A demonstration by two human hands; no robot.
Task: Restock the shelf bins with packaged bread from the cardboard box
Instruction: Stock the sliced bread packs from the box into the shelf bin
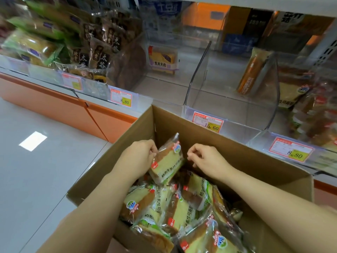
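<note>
Cardboard box (127, 136) holds a heap of clear-wrapped bread packs (175, 212) printed in Chinese. Near its far wall the left hand (140, 157) pinches one pack (166, 165) by its left edge, long axis tilted, sealed end up. The right hand (206, 159) is curled just beside it; I cannot tell whether it grasps the wrapper. Tags (207, 123) along the shelf edge read 8.80, 15.60, 8.80. A clear bin (196, 73) holds a purple pack (162, 59) marked 紫米夹心.

The box (237, 152) is matt brown cardboard, the bread packs (164, 212) inside it are wrapped in glossy, crinkled clear plastic, the shelf bins (197, 73) are smooth transparent plastic, and the floor (36, 179) is smooth and shiny.
</note>
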